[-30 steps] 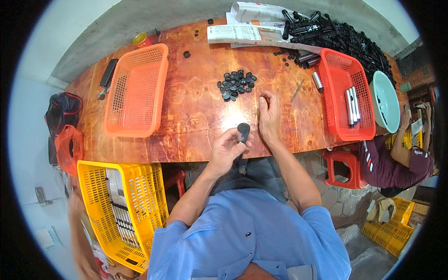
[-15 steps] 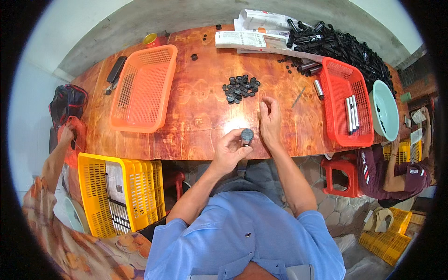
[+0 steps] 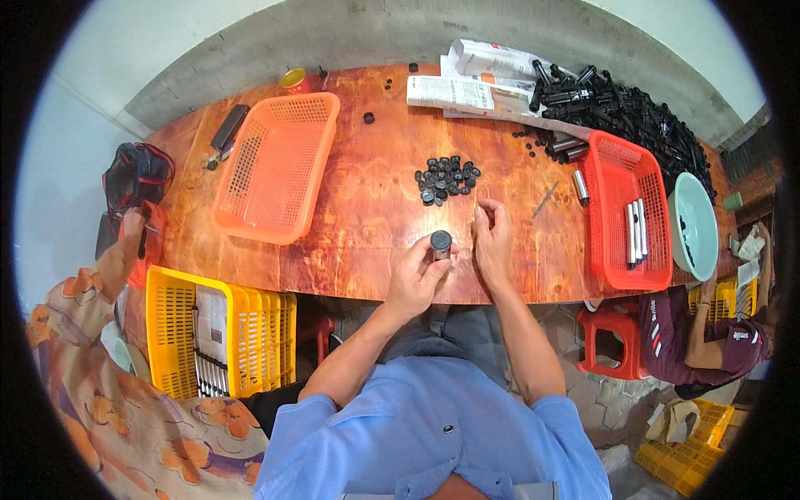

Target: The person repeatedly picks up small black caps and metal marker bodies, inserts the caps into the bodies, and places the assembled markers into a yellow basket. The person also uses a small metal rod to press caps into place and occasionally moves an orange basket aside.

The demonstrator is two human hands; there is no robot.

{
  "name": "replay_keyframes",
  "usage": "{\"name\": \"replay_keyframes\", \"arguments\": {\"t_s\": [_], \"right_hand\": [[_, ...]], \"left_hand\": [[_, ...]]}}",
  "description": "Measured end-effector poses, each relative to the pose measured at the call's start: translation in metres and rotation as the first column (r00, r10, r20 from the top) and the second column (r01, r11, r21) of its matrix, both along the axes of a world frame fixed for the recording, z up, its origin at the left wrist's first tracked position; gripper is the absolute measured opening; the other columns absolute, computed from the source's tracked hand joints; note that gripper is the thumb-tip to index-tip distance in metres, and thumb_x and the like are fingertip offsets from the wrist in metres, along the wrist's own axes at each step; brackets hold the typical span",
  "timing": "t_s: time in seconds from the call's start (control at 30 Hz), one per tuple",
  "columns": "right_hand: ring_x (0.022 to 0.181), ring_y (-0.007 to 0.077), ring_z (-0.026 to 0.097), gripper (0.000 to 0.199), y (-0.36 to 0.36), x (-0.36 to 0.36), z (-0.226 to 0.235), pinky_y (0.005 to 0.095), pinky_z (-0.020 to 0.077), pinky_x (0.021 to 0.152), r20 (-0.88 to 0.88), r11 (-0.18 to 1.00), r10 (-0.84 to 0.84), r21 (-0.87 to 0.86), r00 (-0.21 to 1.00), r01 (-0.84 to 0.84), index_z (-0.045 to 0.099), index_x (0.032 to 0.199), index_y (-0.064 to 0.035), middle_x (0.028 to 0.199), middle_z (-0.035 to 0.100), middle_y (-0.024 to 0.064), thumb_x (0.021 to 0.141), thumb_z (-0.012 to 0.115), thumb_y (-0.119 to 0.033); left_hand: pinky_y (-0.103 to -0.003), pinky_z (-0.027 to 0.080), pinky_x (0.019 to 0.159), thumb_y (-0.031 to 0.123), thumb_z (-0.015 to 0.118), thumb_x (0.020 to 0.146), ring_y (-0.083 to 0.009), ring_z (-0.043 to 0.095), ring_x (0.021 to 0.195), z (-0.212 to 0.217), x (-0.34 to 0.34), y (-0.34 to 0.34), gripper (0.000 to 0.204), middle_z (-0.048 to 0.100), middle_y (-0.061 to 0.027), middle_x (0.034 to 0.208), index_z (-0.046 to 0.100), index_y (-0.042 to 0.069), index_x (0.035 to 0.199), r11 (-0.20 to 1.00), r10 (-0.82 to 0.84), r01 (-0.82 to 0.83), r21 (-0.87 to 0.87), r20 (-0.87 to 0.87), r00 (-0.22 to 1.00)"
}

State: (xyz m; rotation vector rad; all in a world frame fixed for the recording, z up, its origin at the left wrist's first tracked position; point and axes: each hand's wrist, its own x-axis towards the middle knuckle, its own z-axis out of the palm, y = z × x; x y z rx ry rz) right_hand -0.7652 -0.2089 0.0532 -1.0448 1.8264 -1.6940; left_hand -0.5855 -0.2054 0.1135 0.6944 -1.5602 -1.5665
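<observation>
My left hand (image 3: 414, 275) is closed round a short, dark upright tube (image 3: 442, 252) with a round black end on top, just over the table's front part. Most of the tube's body is hidden by the fingers. My right hand (image 3: 495, 242) is beside it, palm turned inward and fingers loosely bent. Nothing shows between the right fingers, though their inner side is partly hidden. Beyond both hands lies a loose heap of small black caps (image 3: 447, 179), nearest to the right fingertips. A thin grey tool (image 3: 546, 200) lies to the right of that hand.
An orange basket (image 3: 321, 167) stands left; a red basket (image 3: 596, 242) with several white-and-black tubes stands right, beside a pale green basin (image 3: 707, 217). Black tubes (image 3: 633, 117) are heaped behind, near newspaper (image 3: 454, 92). A yellow crate (image 3: 262, 333) and other people (image 3: 117, 258) flank me.
The whole view has shifted a little, with the table lower and further right. My left hand with the tube is slightly further in from the table edge; the right hand keeps nearly the same place.
</observation>
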Motion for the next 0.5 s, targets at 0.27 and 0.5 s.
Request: {"name": "replay_keyframes", "arguments": {"t_s": [0.27,0.5], "right_hand": [[0.096,0.0232,0.061,0.023,0.002,0.002,0.008,0.0352,0.05,0.085,-0.042,1.0,0.004,0.01,0.999,-0.003,0.062,0.112,0.0019,0.101,0.06,0.013,0.1,0.061,-0.017],[0.092,0.0216,0.061,0.022,0.001,0.0,0.004,0.0339,0.0509,0.081,-0.06,1.0,0.019,-0.007,0.998,-0.02,0.062,0.112,0.0018,0.1,0.061,0.012,0.1,0.061,-0.017]], "left_hand": [[-0.032,0.058,0.085,0.015,0.059,0.103,-0.0123,0.064,0.086,-0.012,0.006,-0.014,0.028,0.068,-0.0116,0.11,0.056,-0.004,0.123,0.981,0.082,-0.061,-0.186,0.105,0.991],[-0.033,0.058,0.085,0.006,0.072,0.092,-0.0164,0.067,0.092,-0.002,0.0,-0.02,0.034,0.068,-0.0115,0.111,0.059,-0.002,0.123,0.922,0.198,-0.169,-0.347,0.049,0.979]]}}
